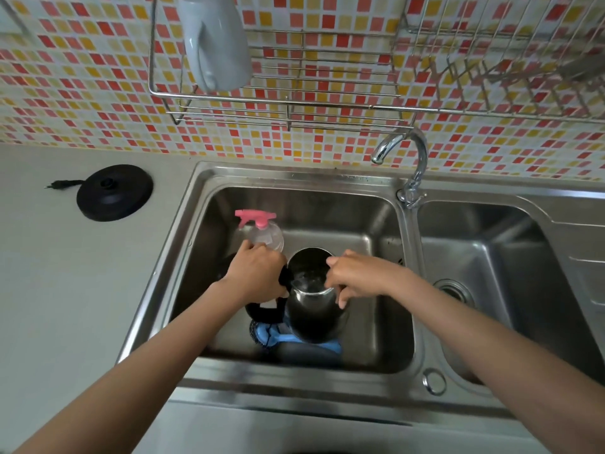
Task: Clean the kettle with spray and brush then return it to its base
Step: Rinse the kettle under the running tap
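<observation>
While in both hands (pixel 257 273) (pixel 355 276), kettle (pixel 314 312) inside sink (pixel 294 174).

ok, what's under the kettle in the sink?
A blue brush pokes out beneath the kettle on the sink floor, one end at left and another at right. The kettle body covers its middle, so whether they touch cannot be told.

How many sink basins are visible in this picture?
2. The left basin holds the kettle and spray bottle; the right basin beside it shows a drain. None seems hidden.
</observation>
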